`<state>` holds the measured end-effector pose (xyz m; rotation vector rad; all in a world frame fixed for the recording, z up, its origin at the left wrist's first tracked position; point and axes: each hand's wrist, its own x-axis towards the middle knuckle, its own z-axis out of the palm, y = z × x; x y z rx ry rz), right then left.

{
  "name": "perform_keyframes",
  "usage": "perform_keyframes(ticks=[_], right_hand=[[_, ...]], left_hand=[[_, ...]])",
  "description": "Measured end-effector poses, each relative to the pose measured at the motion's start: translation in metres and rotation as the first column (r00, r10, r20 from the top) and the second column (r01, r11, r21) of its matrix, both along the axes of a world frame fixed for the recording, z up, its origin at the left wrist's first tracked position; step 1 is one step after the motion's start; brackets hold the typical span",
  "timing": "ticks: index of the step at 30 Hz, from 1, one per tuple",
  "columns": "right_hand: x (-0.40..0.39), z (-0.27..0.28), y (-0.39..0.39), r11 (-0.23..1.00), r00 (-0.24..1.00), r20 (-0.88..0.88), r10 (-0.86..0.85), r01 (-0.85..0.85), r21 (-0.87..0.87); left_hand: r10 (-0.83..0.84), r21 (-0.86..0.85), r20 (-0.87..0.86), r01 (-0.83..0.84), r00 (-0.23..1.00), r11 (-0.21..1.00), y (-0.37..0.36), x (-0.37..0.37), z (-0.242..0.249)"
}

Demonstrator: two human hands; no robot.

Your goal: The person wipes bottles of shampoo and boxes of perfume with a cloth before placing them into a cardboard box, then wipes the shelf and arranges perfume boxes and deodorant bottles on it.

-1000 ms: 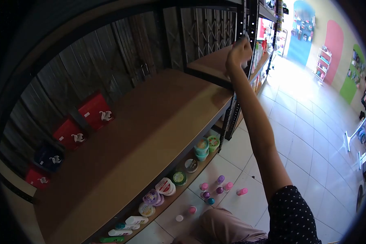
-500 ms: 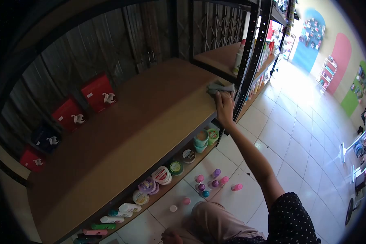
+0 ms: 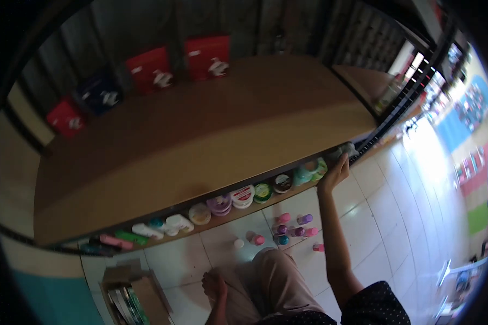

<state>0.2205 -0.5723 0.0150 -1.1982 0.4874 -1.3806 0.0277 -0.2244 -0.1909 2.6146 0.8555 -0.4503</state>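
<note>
My right hand (image 3: 336, 172) is closed on a grey cloth (image 3: 344, 150). It presses the cloth to the front edge of the brown shelf board (image 3: 200, 146), by the black upright post at the right end. My left hand (image 3: 215, 285) rests on my leg, holding nothing, with its fingers slightly apart. Below the board edge stands a row of tubs and bottles, among them a teal tub (image 3: 306, 172), a dark-lidded jar (image 3: 282, 183) and a purple tub (image 3: 219, 204).
Several small pink, purple and blue bottles (image 3: 297, 232) stand on the tiled floor by my knees. Red boxes (image 3: 207, 57) and a dark blue box (image 3: 99, 92) lean at the shelf's back. An open cardboard carton (image 3: 151, 292) sits at lower left.
My right hand has moved the cloth from the board's top corner down to its front edge. My view has turned left, bringing the carton and my left hand further into sight.
</note>
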Motion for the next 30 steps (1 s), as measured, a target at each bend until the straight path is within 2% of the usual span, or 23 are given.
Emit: perform_keyframes(ticks=[1, 2, 3, 4, 5, 7, 8, 9, 10, 11, 12, 14, 16, 17, 18, 20, 22, 24, 26, 28, 30], right_hand=[[0.005, 0.004, 0.029, 0.994, 0.995, 0.092, 0.026, -0.036, 0.102], [0.005, 0.007, 0.057, 0.991, 0.994, 0.077, 0.073, -0.081, 0.108], [0.003, 0.008, 0.083, 0.999, 1.000, -0.006, 0.021, -0.021, 0.035], [-0.001, 0.007, 0.103, 0.999, 0.996, -0.082, -0.034, 0.030, -0.045], [-0.006, 0.000, 0.121, 0.999, 0.996, -0.090, 0.026, -0.029, -0.034], [-0.016, -0.011, 0.159, 0.984, 0.952, -0.250, 0.176, -0.181, 0.004], [-0.019, -0.014, 0.177, 0.965, 0.915, -0.312, 0.257, -0.263, 0.023], [-0.024, -0.013, 0.190, 0.913, 0.936, -0.306, 0.171, -0.267, -0.307], [-0.028, -0.017, 0.201, 0.763, 0.963, -0.245, 0.109, -0.239, -0.600], [-0.030, -0.026, 0.205, 0.744, 0.939, -0.277, 0.203, -0.332, -0.580], [-0.031, -0.037, 0.203, 0.515, 0.895, -0.405, 0.187, -0.441, -0.735], [-0.031, -0.046, 0.223, 0.228, 0.844, -0.509, 0.170, -0.536, -0.813], [-0.021, -0.035, 0.240, 0.248, 0.736, -0.555, 0.388, -0.663, -0.706], [-0.024, -0.027, 0.240, 0.138, 0.722, -0.641, 0.259, -0.685, -0.716], [-0.023, -0.025, 0.237, 0.136, 0.721, -0.646, 0.251, -0.687, -0.714], [-0.022, -0.023, 0.231, -0.016, 0.851, -0.522, 0.056, -0.522, -0.853], [-0.014, -0.032, 0.214, -0.037, 0.882, -0.469, 0.040, -0.468, -0.883], [-0.003, -0.036, 0.182, -0.096, 0.935, -0.349, 0.068, -0.342, -0.935], [-0.009, -0.018, 0.167, 0.092, 0.948, -0.316, 0.023, -0.317, -0.944], [-0.012, 0.035, 0.155, 0.072, 0.931, -0.345, -0.115, -0.339, -0.938], [-0.009, 0.063, 0.148, 0.063, 0.897, -0.372, -0.238, -0.368, -0.928]], left_hand=[[0.094, -0.129, 0.035, -0.088, 0.995, 0.988, 0.007, 0.000, -0.003], [0.191, -0.253, 0.065, -0.169, 0.980, 0.953, 0.014, -0.004, -0.010], [0.236, -0.246, 0.059, -0.215, 0.970, 0.945, 0.021, -0.007, -0.023], [0.361, -0.346, 0.120, -0.302, 0.925, 0.888, 0.028, -0.009, -0.035], [0.491, -0.440, 0.171, -0.379, 0.854, 0.814, 0.036, -0.016, -0.047], [0.486, -0.434, 0.250, -0.351, 0.837, 0.829, 0.052, -0.029, -0.054], [0.392, -0.321, 0.384, -0.277, 0.836, 0.906, 0.057, -0.038, -0.047], [0.278, -0.182, 0.482, -0.215, 0.831, 0.959, 0.061, -0.044, -0.035], [0.174, -0.084, 0.561, -0.154, 0.809, 0.985, 0.068, -0.047, -0.021], [0.091, 0.038, 0.570, -0.137, 0.817, 0.990, 0.074, -0.045, 0.009], [-0.001, 0.157, 0.559, -0.104, 0.829, 0.982, 0.081, -0.045, 0.037], [0.042, 0.318, 0.527, -0.243, 0.849, 0.917, 0.103, -0.049, 0.057], [0.200, 0.373, 0.570, -0.468, 0.797, 0.801, 0.148, -0.057, 0.061], [0.203, 0.369, 0.568, -0.468, 0.798, 0.803, 0.163, -0.061, 0.058], [0.255, 0.388, 0.510, -0.484, 0.822, 0.785, 0.174, -0.065, 0.052], [0.290, 0.393, 0.445, -0.475, 0.847, 0.787, 0.192, -0.080, 0.031], [0.260, 0.526, 0.370, -0.431, 0.892, 0.734, 0.202, -0.083, 0.006], [0.433, 0.410, 0.271, -0.510, 0.860, 0.756, 0.196, -0.069, 0.034], [0.227, 0.517, 0.367, -0.401, 0.902, 0.756, 0.204, -0.074, 0.024], [0.200, 0.529, 0.371, -0.383, 0.907, 0.757, 0.200, -0.072, 0.035], [0.231, 0.452, 0.324, -0.364, 0.918, 0.814, 0.200, -0.069, 0.044]])
